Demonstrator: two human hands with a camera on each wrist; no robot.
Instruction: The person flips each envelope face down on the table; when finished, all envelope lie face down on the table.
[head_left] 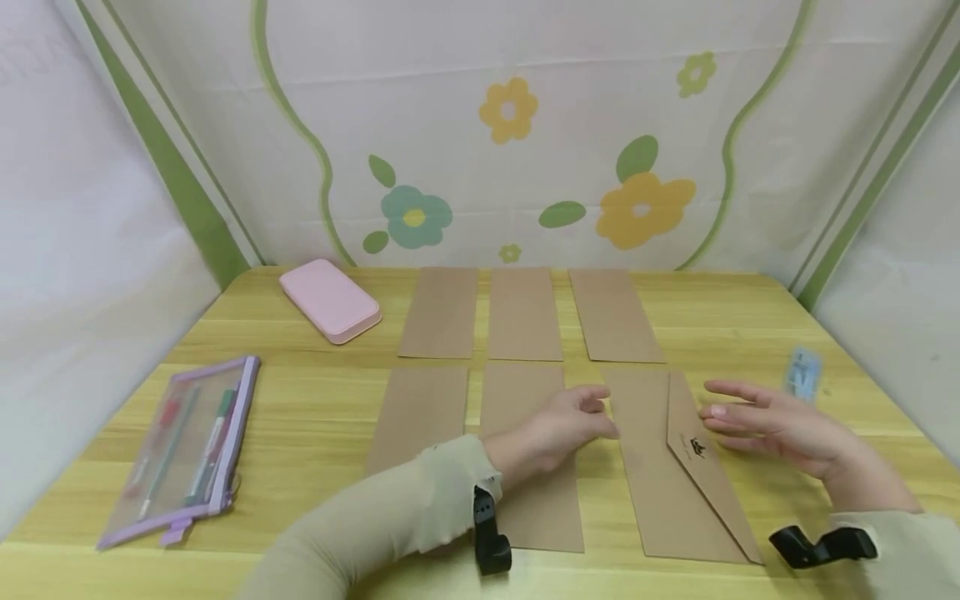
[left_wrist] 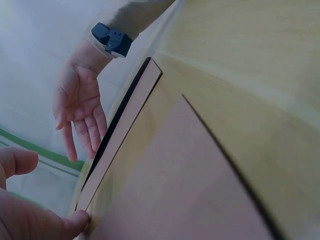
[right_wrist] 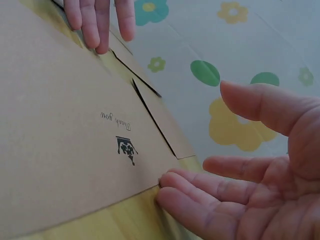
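Observation:
A brown kraft envelope lies at the front right of the table, its flap side facing up. The flap carries a black crown and the words "Thank you". On its left side is my left hand, fingers loosely bent and nothing held, over the neighbouring envelope. My right hand is on the other side, fingers extended toward the flap edge. In the right wrist view those fingertips are right at the envelope's edge. A left fingertip overlaps the envelope's end in the left wrist view.
Several more brown envelopes lie in two rows. A pink case sits at the back left. Left of the envelopes is a clear pouch with purple edging and pens inside. A small light-blue item lies beyond my right hand.

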